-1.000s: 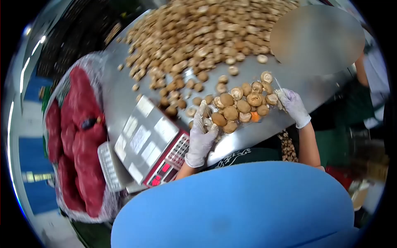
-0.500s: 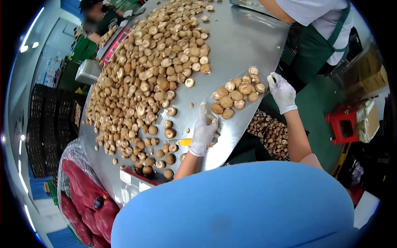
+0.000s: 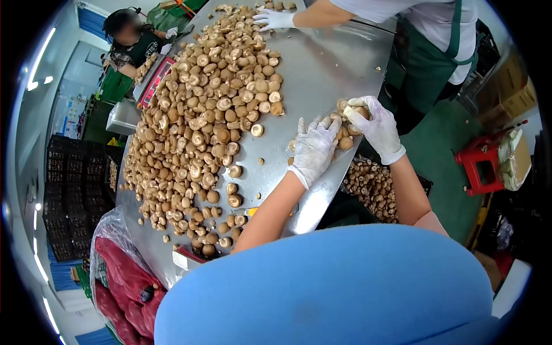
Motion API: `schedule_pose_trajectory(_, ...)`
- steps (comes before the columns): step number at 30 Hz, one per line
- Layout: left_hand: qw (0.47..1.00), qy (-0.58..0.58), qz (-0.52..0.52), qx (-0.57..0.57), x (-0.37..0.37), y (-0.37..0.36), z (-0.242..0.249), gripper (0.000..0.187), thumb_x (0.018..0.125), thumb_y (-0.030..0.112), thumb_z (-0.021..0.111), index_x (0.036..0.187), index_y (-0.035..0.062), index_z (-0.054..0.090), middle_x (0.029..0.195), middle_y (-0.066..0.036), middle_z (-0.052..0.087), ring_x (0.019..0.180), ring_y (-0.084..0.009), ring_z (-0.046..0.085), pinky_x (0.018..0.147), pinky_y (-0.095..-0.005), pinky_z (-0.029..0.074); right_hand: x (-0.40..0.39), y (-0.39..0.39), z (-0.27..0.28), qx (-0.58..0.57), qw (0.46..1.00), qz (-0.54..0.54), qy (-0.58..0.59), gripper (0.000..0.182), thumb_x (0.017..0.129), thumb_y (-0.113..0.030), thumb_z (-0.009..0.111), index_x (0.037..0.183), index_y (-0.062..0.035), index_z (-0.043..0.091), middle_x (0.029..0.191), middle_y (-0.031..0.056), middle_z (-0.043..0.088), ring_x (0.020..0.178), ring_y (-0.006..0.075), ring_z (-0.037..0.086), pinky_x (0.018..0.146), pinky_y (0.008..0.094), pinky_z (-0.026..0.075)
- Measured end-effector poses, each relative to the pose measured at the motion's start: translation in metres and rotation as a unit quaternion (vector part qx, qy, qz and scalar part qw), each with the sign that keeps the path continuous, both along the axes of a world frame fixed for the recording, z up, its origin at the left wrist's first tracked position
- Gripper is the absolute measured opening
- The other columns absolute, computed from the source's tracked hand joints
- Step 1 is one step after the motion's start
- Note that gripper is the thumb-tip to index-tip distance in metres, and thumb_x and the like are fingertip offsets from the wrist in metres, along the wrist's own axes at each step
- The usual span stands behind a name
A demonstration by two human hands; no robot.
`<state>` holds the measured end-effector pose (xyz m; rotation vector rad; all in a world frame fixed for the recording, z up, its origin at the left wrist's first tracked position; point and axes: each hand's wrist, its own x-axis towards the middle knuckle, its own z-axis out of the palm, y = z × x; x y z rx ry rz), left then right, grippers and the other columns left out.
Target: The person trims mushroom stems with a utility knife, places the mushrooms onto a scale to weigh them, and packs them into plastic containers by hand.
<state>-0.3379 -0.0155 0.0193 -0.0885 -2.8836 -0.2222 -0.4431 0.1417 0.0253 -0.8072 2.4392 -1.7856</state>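
A small group of brown mushrooms (image 3: 345, 142) lies near the right edge of the metal table, with clear plastic film (image 3: 294, 150) at its edge. My left hand (image 3: 313, 150), in a white glove, rests over the left side of this group with its fingers stretched out, hiding several mushrooms. On the far side, my gloved right hand (image 3: 379, 127) has its thumb and fingers round a mushroom (image 3: 361, 111). A yellow-handled tool (image 3: 252, 211) lies on the table, partly covered by my left forearm.
A large mushroom heap (image 3: 201, 121) covers the left of the metal table (image 3: 322, 63). Below its right edge stands a container of mushroom pieces (image 3: 371, 190). A co-worker's gloved hand (image 3: 275, 19) touches the heap's far end. A red stool (image 3: 483, 167) stands right; red sacks (image 3: 123, 287) lie left.
My left hand has left the yellow-handled tool and moved up onto the mushroom group. My right hand has moved left from the group's edge and grips a mushroom. A co-worker's hand has reached the heap.
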Motion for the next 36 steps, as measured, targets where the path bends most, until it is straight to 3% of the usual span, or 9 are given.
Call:
schedule_pose_trajectory(6, 0.986, 0.038, 0.048, 0.156, 0.026, -0.020, 0.017, 0.051, 0.090, 0.004, 0.067, 0.140, 0.0097, 0.056, 0.136, -0.011, 0.059, 0.124, -0.0263, 0.058, 0.116, -0.0531, 0.033, 0.002, -0.008, -0.019, 0.000, 0.995, -0.011, 0.103, 0.035, 0.089, -0.032, 0.074, 0.115, -0.0084, 0.071, 0.098, 0.0091, 0.074, 0.086, 0.0226, 0.072, 0.082, 0.0311, 0.055)
schedule_pose_trajectory(8, 0.909, 0.146, 0.106, 0.375, 0.042, -0.032, 0.008, 0.054, 0.085, 0.003, 0.074, 0.137, 0.0049, 0.057, 0.128, -0.012, 0.064, 0.123, -0.0243, 0.059, 0.113, -0.0422, 0.042, 0.009, -0.018, -0.014, 0.102, 0.966, -0.004, 0.238, 0.037, 0.091, -0.041, 0.068, 0.114, -0.0126, 0.073, 0.100, 0.0062, 0.075, 0.103, 0.0213, 0.067, 0.098, 0.0361, 0.047)
schedule_pose_trajectory(13, 0.875, 0.140, 0.157, 0.437, 0.079, -0.037, 0.007, 0.050, 0.088, 0.002, 0.074, 0.135, -0.0006, 0.057, 0.130, -0.011, 0.062, 0.120, -0.0212, 0.059, 0.106, -0.0332, 0.046, 0.010, -0.050, -0.057, 0.170, 0.931, 0.056, 0.319, 0.042, 0.096, -0.042, 0.060, 0.125, -0.0134, 0.069, 0.133, 0.0079, 0.066, 0.126, 0.0255, 0.057, 0.117, 0.0441, 0.027)
schedule_pose_trajectory(19, 0.888, 0.102, 0.126, 0.430, 0.098, -0.008, 0.027, 0.049, 0.087, 0.000, 0.074, 0.133, 0.0014, 0.059, 0.125, -0.007, 0.064, 0.107, -0.0145, 0.061, 0.097, -0.0299, 0.049, 0.014, -0.005, 0.000, -0.018, 0.987, 0.022, 0.160, 0.028, 0.093, -0.017, 0.067, 0.119, -0.0081, 0.070, 0.116, 0.0084, 0.070, 0.106, 0.0218, 0.066, 0.095, 0.0331, 0.051)
schedule_pose_trajectory(21, 0.911, 0.091, 0.070, 0.395, 0.102, 0.014, 0.022, 0.048, 0.083, 0.003, 0.079, 0.129, 0.0044, 0.064, 0.120, -0.008, 0.065, 0.101, -0.0149, 0.063, 0.089, -0.0310, 0.053, 0.042, 0.012, -0.003, -0.115, 0.975, 0.190, -0.005, 0.032, 0.095, -0.012, 0.066, 0.126, -0.0032, 0.066, 0.114, 0.0078, 0.070, 0.100, 0.0117, 0.065, 0.091, 0.0288, 0.051)
schedule_pose_trajectory(26, 0.906, -0.044, 0.003, 0.420, 0.116, 0.057, -0.015, 0.069, 0.081, 0.003, 0.078, 0.142, 0.0058, 0.048, 0.134, -0.018, 0.055, 0.114, -0.0330, 0.062, 0.097, -0.0364, 0.053, 0.091, 0.042, -0.040, 0.015, 0.947, 0.301, -0.115, 0.036, 0.102, -0.018, 0.055, 0.135, -0.0030, 0.058, 0.107, 0.0046, 0.070, 0.096, 0.0121, 0.065, 0.088, 0.0288, 0.053)
schedule_pose_trajectory(28, 0.912, -0.077, -0.011, 0.403, 0.127, 0.059, -0.004, 0.075, 0.084, 0.008, 0.076, 0.149, 0.0073, 0.039, 0.144, -0.019, 0.046, 0.123, -0.0351, 0.057, 0.102, -0.0376, 0.051, 0.082, 0.068, -0.061, 0.061, 0.879, 0.313, -0.356, 0.032, 0.102, -0.020, 0.058, 0.129, -0.0040, 0.062, 0.094, 0.0024, 0.068, 0.080, 0.0109, 0.059, 0.072, 0.0288, 0.051)
schedule_pose_trajectory(33, 0.904, -0.117, 0.066, 0.406, 0.187, 0.039, 0.005, 0.065, 0.091, 0.012, 0.068, 0.150, 0.0114, 0.040, 0.142, -0.018, 0.047, 0.121, -0.0348, 0.057, 0.103, -0.0387, 0.048, 0.050, 0.113, -0.078, 0.469, 0.818, 0.328, 0.056, 0.028, 0.093, -0.024, 0.066, 0.109, -0.0009, 0.071, 0.090, 0.0208, 0.070, 0.089, 0.0273, 0.070, 0.081, 0.0377, 0.054)
schedule_pose_trajectory(36, 0.839, -0.117, 0.137, 0.513, 0.233, 0.028, 0.026, 0.052, 0.093, 0.010, 0.067, 0.143, 0.0089, 0.051, 0.127, -0.013, 0.059, 0.111, -0.0249, 0.063, 0.098, -0.0358, 0.051, 0.056, 0.096, -0.080, 0.323, 0.878, 0.335, -0.114, 0.020, 0.090, -0.017, 0.069, 0.106, -0.0047, 0.074, 0.102, 0.0141, 0.073, 0.093, 0.0298, 0.067, 0.086, 0.0379, 0.053)
